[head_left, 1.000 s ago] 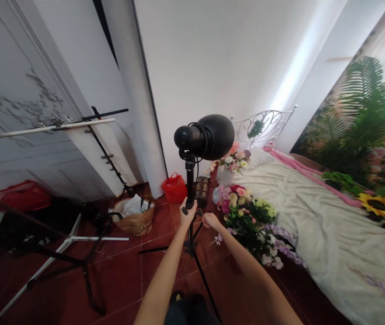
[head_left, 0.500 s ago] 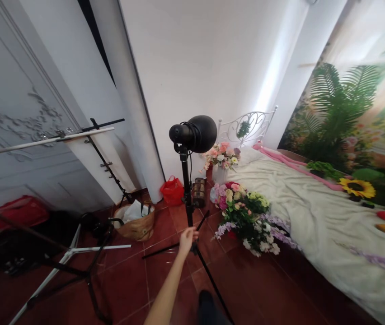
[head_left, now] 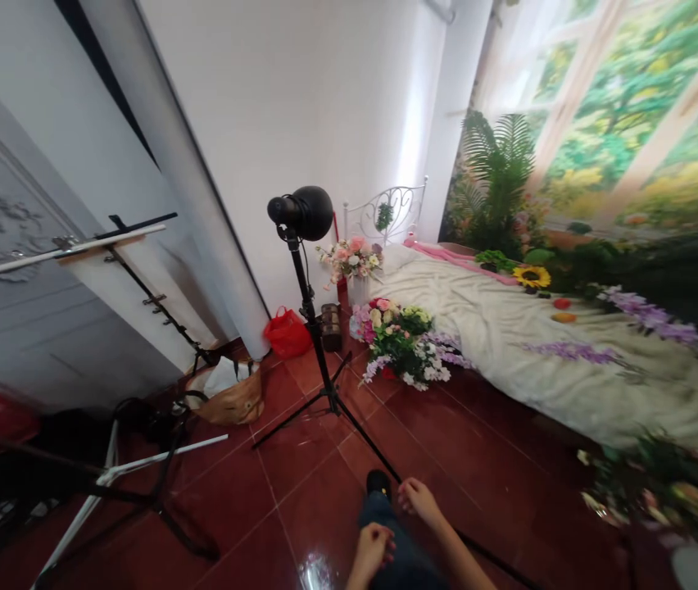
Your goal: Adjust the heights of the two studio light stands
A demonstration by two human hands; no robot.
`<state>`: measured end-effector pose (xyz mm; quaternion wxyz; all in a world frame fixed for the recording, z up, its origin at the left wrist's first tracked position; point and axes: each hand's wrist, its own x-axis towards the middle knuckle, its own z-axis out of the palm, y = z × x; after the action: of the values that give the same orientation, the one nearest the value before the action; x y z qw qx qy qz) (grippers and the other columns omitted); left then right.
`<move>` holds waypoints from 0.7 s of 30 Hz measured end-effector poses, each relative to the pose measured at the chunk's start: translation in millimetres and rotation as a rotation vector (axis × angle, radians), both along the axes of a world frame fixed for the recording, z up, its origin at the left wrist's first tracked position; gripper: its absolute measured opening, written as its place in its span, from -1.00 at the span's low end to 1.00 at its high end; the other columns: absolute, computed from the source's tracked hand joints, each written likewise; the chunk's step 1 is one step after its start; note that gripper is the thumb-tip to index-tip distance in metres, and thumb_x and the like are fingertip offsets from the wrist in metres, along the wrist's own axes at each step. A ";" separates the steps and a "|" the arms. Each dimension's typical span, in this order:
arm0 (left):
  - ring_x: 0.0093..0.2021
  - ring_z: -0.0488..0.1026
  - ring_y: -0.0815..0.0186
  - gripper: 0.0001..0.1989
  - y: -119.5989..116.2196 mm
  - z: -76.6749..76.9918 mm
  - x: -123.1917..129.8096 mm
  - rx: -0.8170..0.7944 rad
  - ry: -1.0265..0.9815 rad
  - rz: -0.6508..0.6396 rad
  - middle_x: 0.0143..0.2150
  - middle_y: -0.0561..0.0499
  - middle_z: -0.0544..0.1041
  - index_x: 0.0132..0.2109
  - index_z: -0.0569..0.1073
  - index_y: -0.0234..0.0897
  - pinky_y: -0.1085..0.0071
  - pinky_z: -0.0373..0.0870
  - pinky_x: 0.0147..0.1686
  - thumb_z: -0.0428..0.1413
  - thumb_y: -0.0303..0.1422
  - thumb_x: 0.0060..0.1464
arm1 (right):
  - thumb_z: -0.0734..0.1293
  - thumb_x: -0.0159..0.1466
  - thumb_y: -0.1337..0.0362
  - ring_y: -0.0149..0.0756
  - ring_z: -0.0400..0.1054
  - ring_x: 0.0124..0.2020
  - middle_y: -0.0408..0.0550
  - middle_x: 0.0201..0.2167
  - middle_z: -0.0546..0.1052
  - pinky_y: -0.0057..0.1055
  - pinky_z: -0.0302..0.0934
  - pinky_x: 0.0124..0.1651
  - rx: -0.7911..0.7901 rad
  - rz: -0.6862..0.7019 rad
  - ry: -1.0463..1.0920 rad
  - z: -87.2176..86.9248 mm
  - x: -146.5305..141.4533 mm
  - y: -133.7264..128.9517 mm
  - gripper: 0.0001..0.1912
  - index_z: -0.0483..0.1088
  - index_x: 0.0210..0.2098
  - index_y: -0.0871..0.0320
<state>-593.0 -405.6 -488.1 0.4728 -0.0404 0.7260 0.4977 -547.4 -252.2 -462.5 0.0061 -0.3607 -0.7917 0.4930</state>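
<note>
A black studio lamp [head_left: 305,213] sits on top of a black light stand [head_left: 318,348], whose tripod legs are spread on the red tiles. My left hand [head_left: 373,545] is low in front of my leg, its fingers curled in with nothing visible in them. To its right, my right hand [head_left: 421,500] is closed, fingertips together. It is close to the end of the stand's front leg; I cannot make out whether it touches the leg or holds anything. A dark line [head_left: 496,561] runs under my right forearm.
Artificial flowers [head_left: 401,340] stand beside a bed with a cream blanket [head_left: 478,328]. A woven basket [head_left: 235,397] and red bag [head_left: 287,332] lie behind the stand. At left are a white stand [head_left: 115,467] and crossbar [head_left: 66,252]. More flowers [head_left: 674,492] fill the lower right.
The hand that was at the stand's pole has left it. Both my hands are now low in view. The view has swung right, showing more of the bed and window backdrop.
</note>
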 end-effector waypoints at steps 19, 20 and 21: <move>-0.63 0.31 0.45 -0.82 88.9 67.7 191.6 0.280 0.164 -0.564 -0.51 0.06 0.46 -0.35 0.39 -0.33 0.49 0.24 -0.57 0.05 -0.28 -0.01 | 0.14 -0.05 0.16 -0.36 0.22 -0.69 -0.18 -0.71 0.36 -0.45 0.08 -0.57 -0.360 -0.615 0.244 -14.5 260.5 19.6 -0.83 0.27 -0.59 0.09; -0.62 0.32 0.44 -0.82 94.7 70.3 202.9 0.292 0.188 -0.560 -0.51 0.06 0.46 -0.36 0.40 -0.33 0.49 0.23 -0.58 0.05 -0.27 -0.02 | 0.15 -0.04 0.16 -0.37 0.23 -0.69 -0.18 -0.70 0.37 -0.46 0.07 -0.57 -0.371 -0.622 0.266 -5.3 272.3 23.7 -0.84 0.27 -0.59 0.10; -0.59 0.34 0.42 -0.81 100.6 73.1 215.6 0.312 0.212 -0.559 -0.52 0.06 0.45 -0.37 0.40 -0.34 0.50 0.23 -0.58 0.06 -0.27 -0.03 | 0.17 -0.03 0.17 -0.38 0.24 -0.69 -0.18 -0.69 0.39 -0.47 0.08 -0.57 -0.379 -0.629 0.289 4.6 285.2 28.0 -0.84 0.28 -0.58 0.10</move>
<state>-377.4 -305.1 -414.9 0.5134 0.2848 0.6693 0.4554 -262.2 -224.2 -458.0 0.2016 -0.5073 -0.5286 0.6500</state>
